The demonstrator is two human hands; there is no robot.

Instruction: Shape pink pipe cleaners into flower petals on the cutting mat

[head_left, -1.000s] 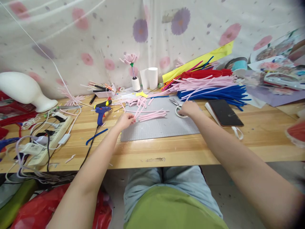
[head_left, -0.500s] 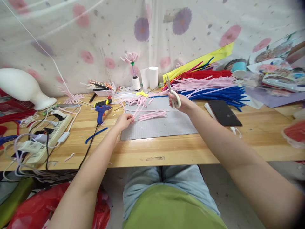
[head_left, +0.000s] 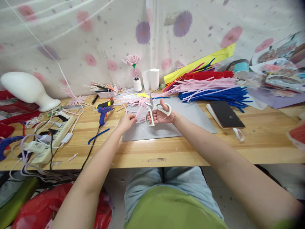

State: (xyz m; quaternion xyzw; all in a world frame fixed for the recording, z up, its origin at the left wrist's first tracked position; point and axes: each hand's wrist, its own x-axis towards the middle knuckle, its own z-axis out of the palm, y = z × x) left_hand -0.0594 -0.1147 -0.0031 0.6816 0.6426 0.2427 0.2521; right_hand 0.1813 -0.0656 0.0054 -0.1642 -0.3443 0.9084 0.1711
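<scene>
— Head camera: what did the person's hands have just then?

— The right hand point(head_left: 162, 115) was closed around the white handles of a pair of scissors point(head_left: 156, 109), thumb up through one loop, blades slightly parted and pointing up and left. The left hand point(head_left: 127, 121) pinched a pink pipe cleaner point(head_left: 138, 110) between its fingertips, the stem rising toward the scissor blades.

— And where was all that?

— Both hands hung just above the near left part of a grey cutting mat point(head_left: 181, 122) on the wooden worktop point(head_left: 190, 149), close together. Short pink pieces point(head_left: 138, 102) lay on the mat behind them.

— Anything else about?

— A blue glue gun point(head_left: 103, 112) lay left of the mat, a power strip point(head_left: 51, 140) farther left. A dark phone point(head_left: 225, 114) sat right of the mat, near bundles of blue pipe cleaners point(head_left: 214, 94).
</scene>
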